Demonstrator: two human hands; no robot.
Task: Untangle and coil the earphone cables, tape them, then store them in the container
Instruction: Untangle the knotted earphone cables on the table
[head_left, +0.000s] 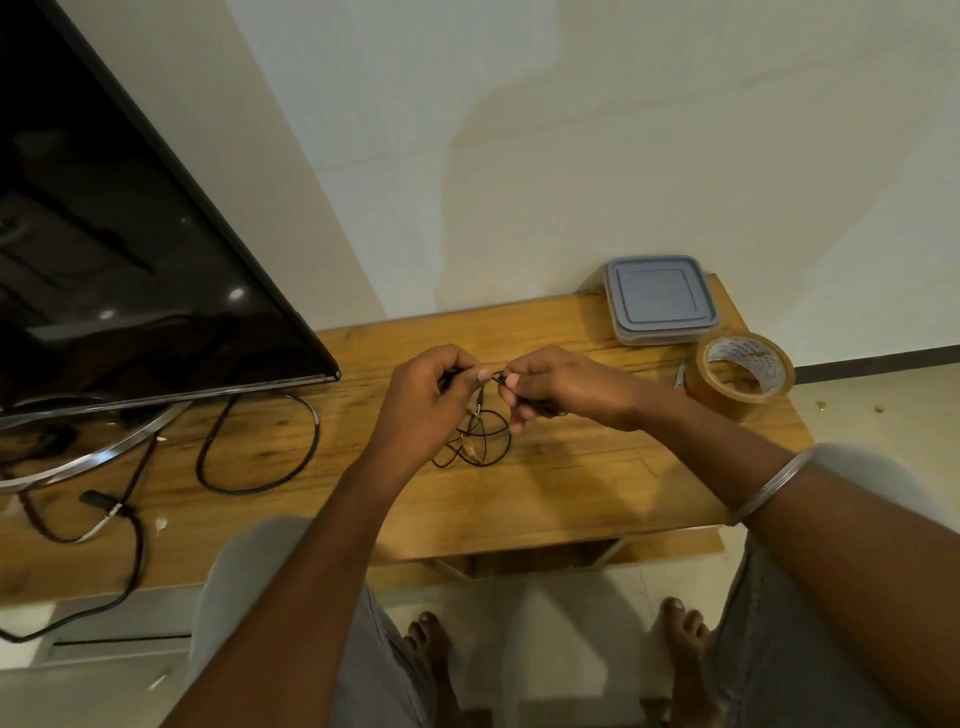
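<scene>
A thin black earphone cable (480, 441) hangs in loose tangled loops between my hands, down to the wooden table (571, 483). My left hand (431, 400) pinches one stretch of it, and my right hand (556, 387) pinches another close by, thumbs almost touching above the table's middle. A jack plug dangles just below the fingers. The container (661, 299), clear plastic with a grey-blue lid on, sits at the table's back right. A roll of brown tape (740, 376) lies in front of it near the right edge.
A large dark TV screen (130, 249) on a curved metal stand (78, 457) fills the left side. Thick black cables (260, 441) loop over the table left of my hands. A small object (679, 375) lies left of the tape. My bare feet show below the table's front edge.
</scene>
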